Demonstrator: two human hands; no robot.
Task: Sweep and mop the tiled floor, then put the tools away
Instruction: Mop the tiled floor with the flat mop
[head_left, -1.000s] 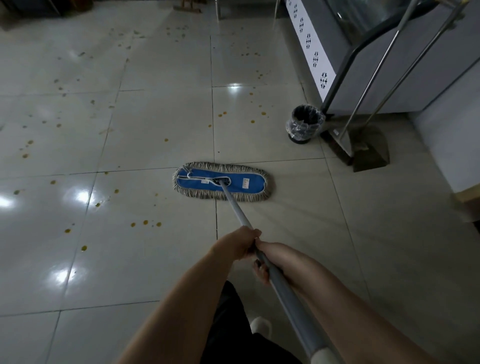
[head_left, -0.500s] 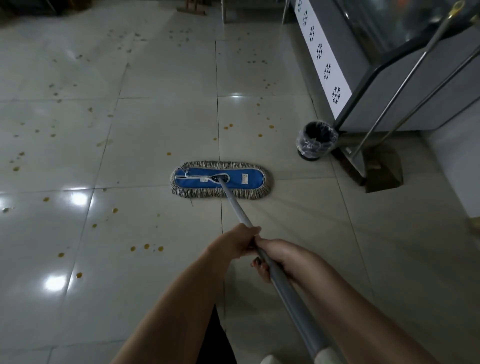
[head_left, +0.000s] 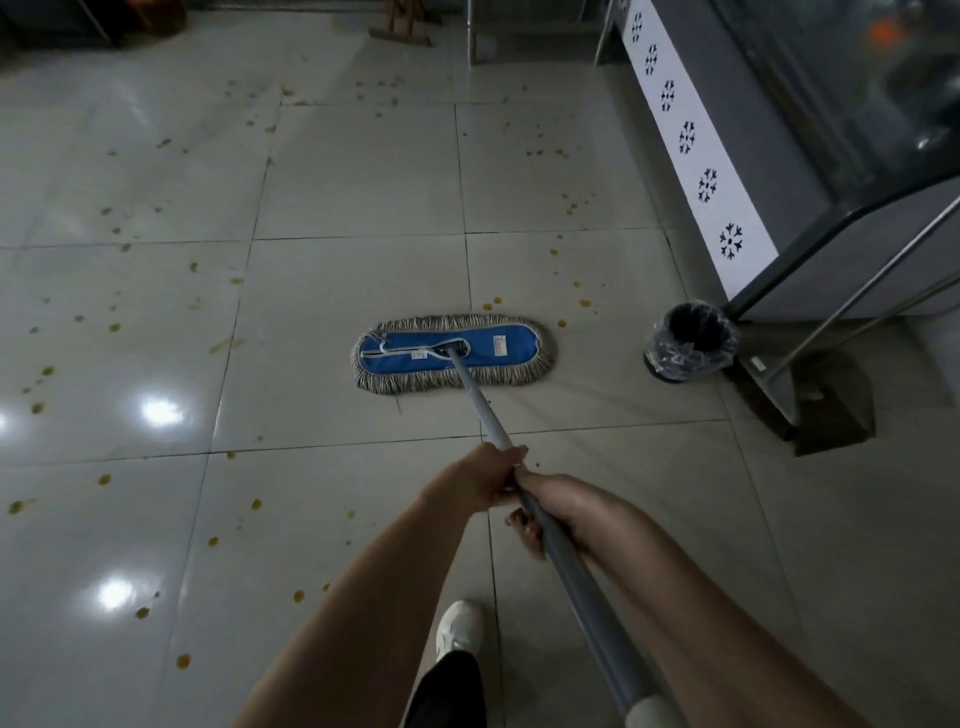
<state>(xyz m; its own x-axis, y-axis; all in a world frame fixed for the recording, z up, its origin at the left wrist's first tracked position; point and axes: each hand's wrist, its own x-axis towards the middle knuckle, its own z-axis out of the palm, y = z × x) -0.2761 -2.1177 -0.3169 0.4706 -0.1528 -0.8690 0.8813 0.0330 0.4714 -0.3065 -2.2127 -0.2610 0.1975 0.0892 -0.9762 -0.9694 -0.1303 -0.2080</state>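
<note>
My right grip (head_left: 558, 506) clamps the mop handle (head_left: 480, 400) nearest me, my left grip (head_left: 480, 475) wrapped round it just ahead; the mop head (head_left: 452, 351) lies flat on the tiled floor (head_left: 363, 182); I'd push it level, in overlapping passes, into the yellow spots (head_left: 491, 304) just beyond

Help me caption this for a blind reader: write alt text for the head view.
The left hand and right hand grip the grey handle of a blue fringed mop resting on a tiled floor dotted with yellow-brown spots. To the right, a bag-lined bin stands beside a counter and a dustpan.
</note>
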